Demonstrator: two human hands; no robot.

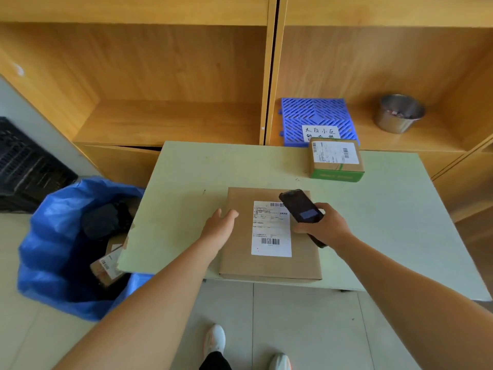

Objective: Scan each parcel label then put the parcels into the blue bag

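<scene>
A flat brown parcel [266, 265] with a white label [270, 231] lies on the pale green table [186, 182] near its front edge. My left hand [220, 225] rests flat on the parcel's left edge, fingers apart. My right hand [326, 227] grips a black handheld scanner [300, 205], held over the label's upper right corner. A smaller parcel [336, 158] with a green band and a white label stands at the table's far right. The blue bag [53, 249] stands open on the floor to the left, with a labelled parcel [106, 265] and dark items inside.
Wooden shelves [160, 124] rise behind the table. A blue plastic grid [314, 116] with a handwritten note and a metal cup [400, 113] sit on the right shelf. A black crate [24, 166] stands at the far left. My feet show on the tiled floor below.
</scene>
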